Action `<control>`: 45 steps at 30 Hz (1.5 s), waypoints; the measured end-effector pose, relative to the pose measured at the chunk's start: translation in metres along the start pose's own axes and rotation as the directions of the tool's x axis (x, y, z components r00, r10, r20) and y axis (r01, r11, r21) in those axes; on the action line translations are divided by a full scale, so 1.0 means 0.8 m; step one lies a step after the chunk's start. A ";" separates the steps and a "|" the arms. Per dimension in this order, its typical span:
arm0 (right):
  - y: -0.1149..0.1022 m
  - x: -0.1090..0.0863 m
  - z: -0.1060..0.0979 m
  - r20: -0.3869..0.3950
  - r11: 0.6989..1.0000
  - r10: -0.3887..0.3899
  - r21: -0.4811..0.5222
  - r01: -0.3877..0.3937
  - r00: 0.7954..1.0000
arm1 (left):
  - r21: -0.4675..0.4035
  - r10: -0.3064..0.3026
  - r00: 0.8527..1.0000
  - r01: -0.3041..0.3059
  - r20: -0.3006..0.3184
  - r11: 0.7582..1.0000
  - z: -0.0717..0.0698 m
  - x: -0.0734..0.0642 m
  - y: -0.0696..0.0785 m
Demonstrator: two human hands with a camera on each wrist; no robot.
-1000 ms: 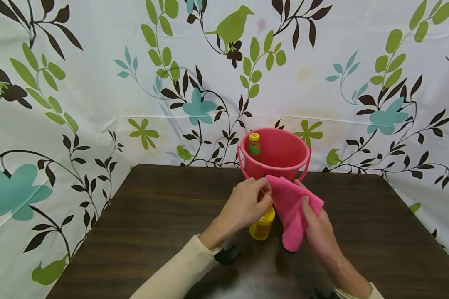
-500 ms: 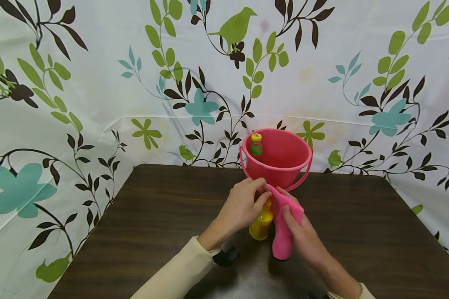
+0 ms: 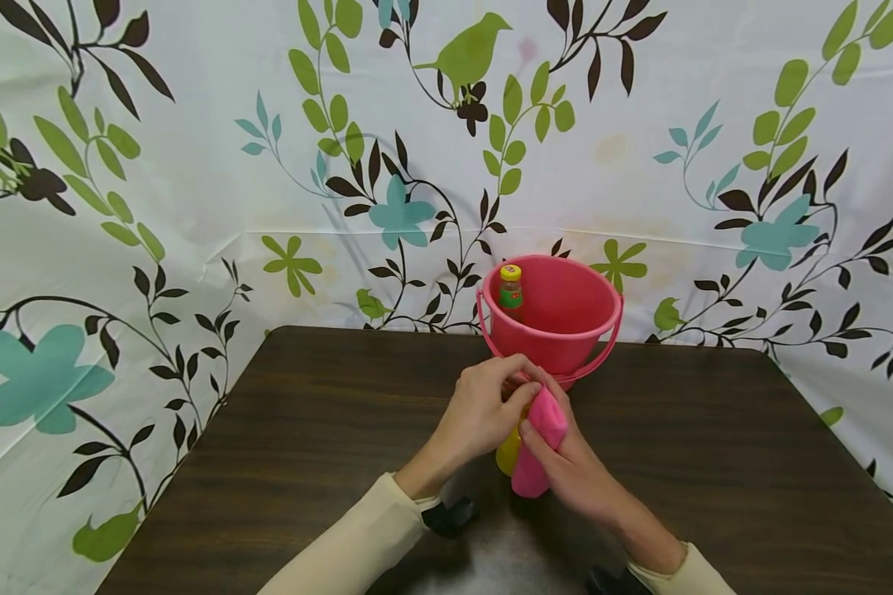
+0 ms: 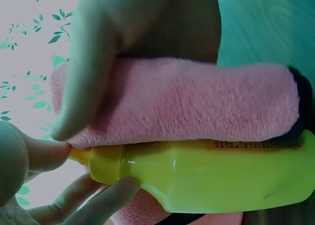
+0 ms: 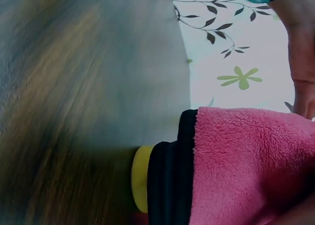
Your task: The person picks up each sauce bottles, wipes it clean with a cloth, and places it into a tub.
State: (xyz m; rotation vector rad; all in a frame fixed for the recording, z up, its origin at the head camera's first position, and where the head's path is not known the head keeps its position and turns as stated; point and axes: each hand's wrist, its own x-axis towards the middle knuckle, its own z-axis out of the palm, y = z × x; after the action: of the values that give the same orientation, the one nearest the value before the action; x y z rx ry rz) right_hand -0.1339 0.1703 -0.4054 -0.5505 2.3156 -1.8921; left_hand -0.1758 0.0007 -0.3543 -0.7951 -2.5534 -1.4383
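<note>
My left hand [image 3: 479, 413] pinches the narrow top of a yellow squeeze bottle [image 4: 236, 178] between thumb and fingers. The bottle is upright over the dark table; whether its base touches the wood I cannot tell. With my right hand [image 3: 580, 475] I grip a folded pink plush cloth [image 4: 187, 102] with black edging. The cloth lies along the bottle's right side, and more of it shows behind the bottle in the left wrist view. Only a yellow end of the bottle pokes past the black edging in the right wrist view.
Just beyond my hands a pink bucket [image 3: 551, 343] with a lowered handle stands near the table's [image 3: 327, 413] back edge. A small bottle [image 3: 511, 291] with a yellow cap and green label stands inside it, at the left. Behind hangs a leaf-patterned curtain [image 3: 446, 165].
My right hand has moved left with the cloth, bringing it from beside the bottle up against it and folding it narrower. The left hand has stayed at the bottle's top.
</note>
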 end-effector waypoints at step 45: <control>0.058 -0.008 -0.036 0.151 0.822 0.184 -0.565 -0.068 0.971 | 0.045 -0.003 1.000 0.002 0.018 0.999 0.001 0.002 0.002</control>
State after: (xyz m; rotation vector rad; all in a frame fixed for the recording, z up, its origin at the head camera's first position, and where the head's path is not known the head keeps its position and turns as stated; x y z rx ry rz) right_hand -0.1462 0.2066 -0.4451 -0.5807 2.6689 -1.0195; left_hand -0.1765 0.0024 -0.3530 -0.8016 -2.5915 -1.3748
